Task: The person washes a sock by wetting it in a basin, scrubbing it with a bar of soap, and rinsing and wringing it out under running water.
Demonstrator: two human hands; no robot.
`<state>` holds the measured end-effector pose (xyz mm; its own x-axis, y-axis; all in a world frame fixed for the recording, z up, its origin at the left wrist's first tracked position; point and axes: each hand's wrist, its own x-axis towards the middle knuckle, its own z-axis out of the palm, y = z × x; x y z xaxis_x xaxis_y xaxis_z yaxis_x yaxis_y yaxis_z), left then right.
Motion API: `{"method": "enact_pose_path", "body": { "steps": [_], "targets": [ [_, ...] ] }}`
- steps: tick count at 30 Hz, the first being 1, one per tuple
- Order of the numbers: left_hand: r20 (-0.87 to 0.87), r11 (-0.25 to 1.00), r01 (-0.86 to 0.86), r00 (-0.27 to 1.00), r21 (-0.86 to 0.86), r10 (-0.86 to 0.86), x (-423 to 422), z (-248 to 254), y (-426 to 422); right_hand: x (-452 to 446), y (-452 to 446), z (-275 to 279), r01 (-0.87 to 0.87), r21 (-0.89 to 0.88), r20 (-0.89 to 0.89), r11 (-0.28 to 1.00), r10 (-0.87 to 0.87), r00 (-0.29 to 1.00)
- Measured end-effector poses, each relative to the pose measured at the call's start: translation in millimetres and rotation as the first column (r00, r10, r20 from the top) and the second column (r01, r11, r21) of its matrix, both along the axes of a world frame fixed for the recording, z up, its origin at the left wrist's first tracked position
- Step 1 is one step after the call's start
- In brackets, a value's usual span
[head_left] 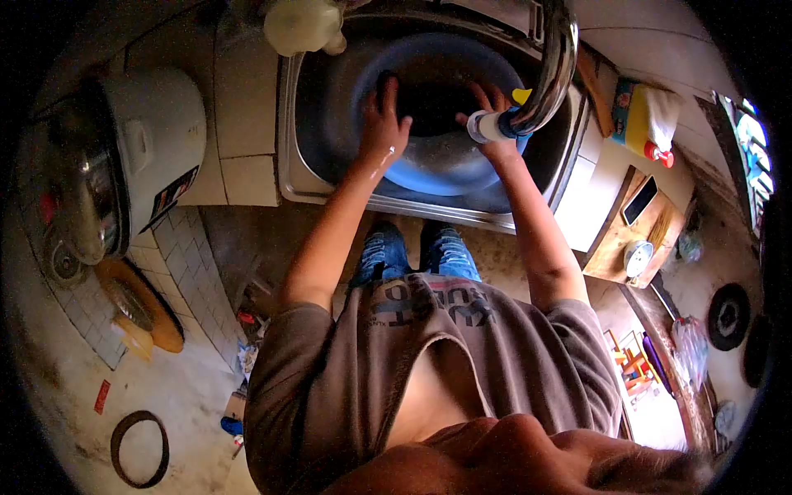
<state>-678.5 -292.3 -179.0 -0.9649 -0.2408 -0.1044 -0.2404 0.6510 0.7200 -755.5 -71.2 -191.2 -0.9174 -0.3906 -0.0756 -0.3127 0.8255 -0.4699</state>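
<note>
A round blue basin (437, 183) sits in a metal sink (318, 181). Inside it is something dark (433, 103); whether cloth or shadowed water, I cannot make out. My left hand (386, 128) is over the basin's left side, fingers apart, with white spots like suds on the wrist. On the right side is my right hand (488, 103), its thumb and fingers spread, partly covered by the tap. The chrome tap (557, 70) curves down with a white and blue end piece (491, 126) over my right hand. Neither hand visibly grips anything.
Left of the sink stands a white rice cooker (165, 120). A yellow bottle (643, 124) with a red cap is to the right, near a wooden board (660, 235) bearing a phone (640, 201) and a small round container (638, 258). A pale object (301, 26) is behind the sink.
</note>
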Motion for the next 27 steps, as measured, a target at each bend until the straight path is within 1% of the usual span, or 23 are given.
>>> {"method": "enact_pose_path", "body": {
  "steps": [1, 2, 3, 4, 5, 7, 8, 9, 10, 11, 12, 13, 14, 15, 17, 18, 19, 21, 23, 24, 25, 26, 27],
  "targets": [
    [0.003, 1.000, -0.003, 1.000, -0.001, 0.003, 2, -2, 2, 1, 1, 0, -0.049, -0.013, -0.018, 0.999, 0.049, 0.999],
    [0.206, 0.970, 0.180, 0.968, -0.165, -0.144, 6, -3, 6, 6, 3, -13, -0.048, -0.012, -0.015, 0.999, 0.048, 0.999],
    [0.417, 0.881, 0.379, 0.876, -0.283, -0.244, 9, -7, 10, 13, 4, -36, -0.097, 0.059, -0.016, 0.994, 0.098, 0.995],
    [0.531, 0.806, 0.474, 0.811, -0.354, -0.244, 6, -10, 14, 10, 4, -45, -0.123, 0.091, -0.019, 0.988, 0.125, 0.992],
    [0.530, 0.805, 0.472, 0.813, -0.359, -0.240, 5, -13, 16, 7, 3, -53, -0.148, 0.122, -0.022, 0.981, 0.152, 0.988],
    [0.270, 0.940, 0.156, 0.960, -0.302, -0.073, 8, -9, 20, 2, 10, -63, -0.112, -0.015, 0.114, 0.994, 0.113, 0.987],
    [0.265, 0.940, 0.153, 0.962, -0.305, -0.071, 6, -8, 18, -2, 12, -68, -0.054, -0.092, 0.162, 0.994, 0.069, 0.984],
    [0.210, 0.991, 0.057, 0.977, -0.122, -0.030, 7, -6, 16, -5, 12, -69, 0.009, -0.165, 0.209, 0.986, 0.027, 0.978],
    [0.168, 0.997, -0.033, 0.986, 0.074, 0.021, 9, -2, 17, -1, 10, -71, 0.224, -0.315, 0.180, 0.922, -0.173, 0.968],
    [0.171, 0.997, -0.031, 0.985, 0.075, 0.018, 8, -2, 24, 10, -3, -77, 0.322, -0.370, 0.218, 0.871, -0.255, 0.942],
    [0.457, 0.743, -0.413, 0.875, 0.526, 0.162, 7, -7, 38, 22, -15, -85, 0.415, -0.427, 0.257, 0.803, -0.333, 0.907],
    [0.724, 0.200, -0.726, 0.683, 0.658, 0.095, 4, -14, 52, 33, -27, -93, 0.498, -0.482, 0.294, 0.721, -0.403, 0.867],
    [0.812, 0.093, -0.816, 0.578, 0.571, 0.080, 2, -23, 62, 39, -39, -98, 0.516, -0.475, 0.354, 0.713, -0.382, 0.854],
    [0.809, 0.096, -0.813, 0.581, 0.574, 0.083, -7, -26, 62, 43, -49, -101, 0.533, -0.463, 0.416, 0.708, -0.358, 0.836],
    [0.640, -0.283, -0.598, 0.764, 0.750, 0.082, -12, -35, 61, 50, -68, -10, 0.336, -0.560, 0.244, 0.757, -0.236, 0.940],
    [0.622, -0.323, -0.566, 0.777, 0.758, 0.097, -17, -14, 53, 51, -74, 25, 0.211, -0.593, 0.132, 0.777, -0.165, 0.978],
    [0.589, -0.265, -0.542, 0.795, 0.798, 0.146, -22, -3, 48, 53, -77, 50, 0.092, -0.617, 0.037, 0.781, -0.089, 0.995],
    [0.444, -0.389, -0.468, 0.882, 0.793, -0.155, -25, 31, 31, 64, -81, 85, -0.059, -0.529, -0.004, 0.847, 0.067, 0.998],
    [0.413, -0.371, -0.424, 0.904, 0.826, -0.112, -13, -18, 27, 73, -85, 95, -0.169, -0.550, -0.058, 0.817, 0.165, 0.985],
    [0.397, -0.361, -0.402, 0.913, 0.842, -0.090, -6, -44, 24, 75, -87, 98, -0.160, -0.542, -0.028, 0.825, 0.173, 0.985],
    [0.293, -0.326, -0.293, 0.955, 0.899, -0.049, 5, -63, 24, 72, -86, 97, -0.153, -0.546, -0.025, 0.824, 0.167, 0.986],
    [0.187, -0.290, -0.181, 0.982, 0.940, -0.006, 17, -82, 23, 66, -86, 91, -0.204, -0.505, -0.111, 0.839, 0.171, 0.979],
    [0.365, -0.282, -0.336, 0.929, 0.899, 0.057, 7, -60, 33, 58, -85, 82, -0.248, -0.458, -0.194, 0.854, 0.176, 0.965]
  ]
}}
